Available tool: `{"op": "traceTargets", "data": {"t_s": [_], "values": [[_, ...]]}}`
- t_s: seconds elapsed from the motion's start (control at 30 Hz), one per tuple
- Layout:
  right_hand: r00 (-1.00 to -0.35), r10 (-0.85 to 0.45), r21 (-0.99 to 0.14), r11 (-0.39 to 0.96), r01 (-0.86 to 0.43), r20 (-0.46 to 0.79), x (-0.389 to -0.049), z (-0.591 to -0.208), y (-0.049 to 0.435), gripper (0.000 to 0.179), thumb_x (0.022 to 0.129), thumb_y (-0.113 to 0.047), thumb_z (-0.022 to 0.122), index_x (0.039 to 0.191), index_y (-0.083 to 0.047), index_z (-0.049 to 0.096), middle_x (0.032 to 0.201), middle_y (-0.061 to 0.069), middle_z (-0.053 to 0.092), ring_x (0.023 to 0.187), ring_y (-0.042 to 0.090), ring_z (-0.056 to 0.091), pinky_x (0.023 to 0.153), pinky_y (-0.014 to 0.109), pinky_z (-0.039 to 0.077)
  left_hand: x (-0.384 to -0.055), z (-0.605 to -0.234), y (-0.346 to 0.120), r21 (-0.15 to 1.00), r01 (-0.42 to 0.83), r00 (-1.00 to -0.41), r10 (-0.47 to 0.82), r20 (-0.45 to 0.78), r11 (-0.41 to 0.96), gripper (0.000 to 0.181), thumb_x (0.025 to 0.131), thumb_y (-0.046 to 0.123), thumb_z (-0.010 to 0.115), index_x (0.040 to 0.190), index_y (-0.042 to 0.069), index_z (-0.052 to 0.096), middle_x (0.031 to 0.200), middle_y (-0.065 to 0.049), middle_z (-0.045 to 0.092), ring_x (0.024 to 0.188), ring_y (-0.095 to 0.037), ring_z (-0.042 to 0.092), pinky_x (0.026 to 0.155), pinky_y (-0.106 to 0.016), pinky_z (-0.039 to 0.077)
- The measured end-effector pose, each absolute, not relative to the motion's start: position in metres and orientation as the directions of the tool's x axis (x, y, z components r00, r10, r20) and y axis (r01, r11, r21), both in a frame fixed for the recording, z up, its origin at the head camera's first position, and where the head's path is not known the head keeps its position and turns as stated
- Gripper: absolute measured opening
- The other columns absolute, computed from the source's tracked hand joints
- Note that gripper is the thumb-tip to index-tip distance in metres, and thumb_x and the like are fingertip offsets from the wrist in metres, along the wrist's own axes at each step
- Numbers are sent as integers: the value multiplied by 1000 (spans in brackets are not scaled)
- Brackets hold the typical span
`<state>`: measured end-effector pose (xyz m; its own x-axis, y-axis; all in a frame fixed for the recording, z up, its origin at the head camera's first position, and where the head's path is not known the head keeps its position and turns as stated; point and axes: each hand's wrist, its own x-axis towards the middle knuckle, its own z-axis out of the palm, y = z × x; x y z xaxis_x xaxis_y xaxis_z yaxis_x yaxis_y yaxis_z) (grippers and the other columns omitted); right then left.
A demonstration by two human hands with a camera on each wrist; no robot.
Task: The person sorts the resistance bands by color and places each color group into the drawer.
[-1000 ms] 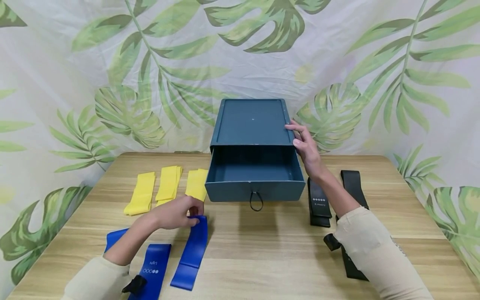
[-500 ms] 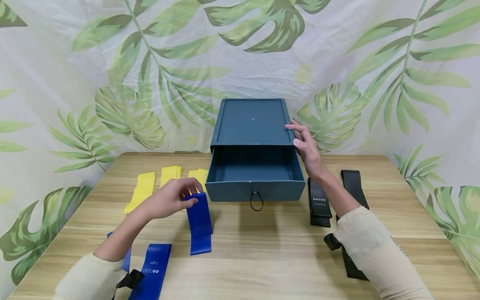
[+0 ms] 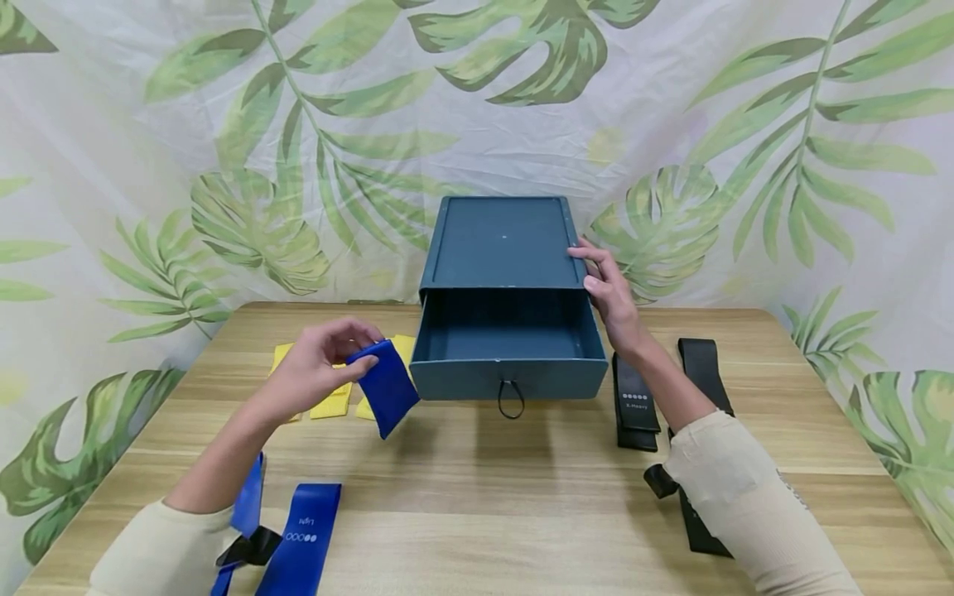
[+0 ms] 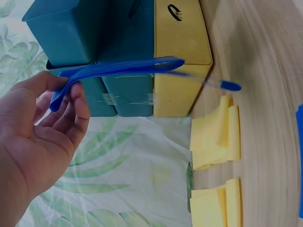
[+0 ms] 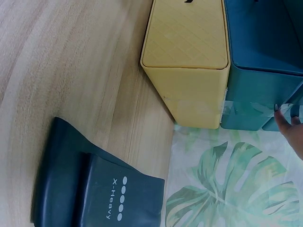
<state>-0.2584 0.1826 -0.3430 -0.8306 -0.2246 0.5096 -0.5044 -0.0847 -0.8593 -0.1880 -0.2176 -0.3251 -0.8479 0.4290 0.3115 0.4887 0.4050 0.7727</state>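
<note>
The left hand (image 3: 316,366) pinches 1 end of a folded blue band (image 3: 389,391) between thumb and fingers; this band hangs tilted in the air, just beside the left side of the open drawer (image 3: 462,381). If they touch, I cannot tell. The right hand (image 3: 614,305) is not gripping: its fingers, a little spread, rest on the right edge of the top box (image 3: 503,240). Under it are 1 more blue box and 1 yellow box (image 5: 187,97). Toward the left edge of the counter (image 3: 522,513) lie yellow bands (image 3: 330,404) and 2 blue bands (image 3: 309,530); toward its right edge, black bands (image 3: 635,406).

In my judgement, the band may slip or unfold, because only 1 end is held. Its free end could catch on the drawer's rim, and downward pressure on the pulled-out drawer might tip it.
</note>
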Motion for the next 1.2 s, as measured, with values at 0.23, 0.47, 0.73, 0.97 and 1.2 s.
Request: {"op": "traceTargets", "data": {"t_s": [0.23,0.47,0.73,0.97,1.2], "values": [[-836,-226,-865,-78,-496,500,-258,-343,183,54,98,-21,42,143,9,41,169,20,19,158,42,9,127,59,5,-186,-312,-215,839,484,-865,279,416,248,17,94,-13,64,111,-9,65,92,-1,70,74,-10,69,63,-19,57],[-840,-223,-868,-77,-490,494,-257,-343,183,55,98,-22,43,144,8,41,170,18,18,158,40,8,127,59,7,-182,-293,-207,889,459,-880,140,455,-4,25,93,-16,64,103,6,72,89,-2,73,68,-10,68,61,-18,57],[-834,-229,-864,-82,-497,502,-257,-344,183,54,98,-21,42,144,7,42,169,19,19,158,40,9,127,58,5,-179,-289,-203,881,473,-876,103,472,-7,17,95,-11,67,107,-6,76,86,-2,75,66,-12,65,62,-19,56],[-834,-228,-863,-79,-499,503,-258,-344,183,55,98,-22,42,144,8,41,169,19,18,158,40,8,127,58,5,-176,-289,-200,871,491,-870,70,489,10,18,94,-10,69,110,-9,76,82,-2,75,62,-13,63,61,-19,56],[-836,-226,-865,-72,-497,499,-258,-344,183,55,98,-22,42,145,8,41,170,19,18,158,40,7,127,58,5,-173,-277,-191,855,509,-858,21,513,-97,18,93,-16,65,105,-8,75,94,-6,77,68,-12,69,60,-20,56]]}}
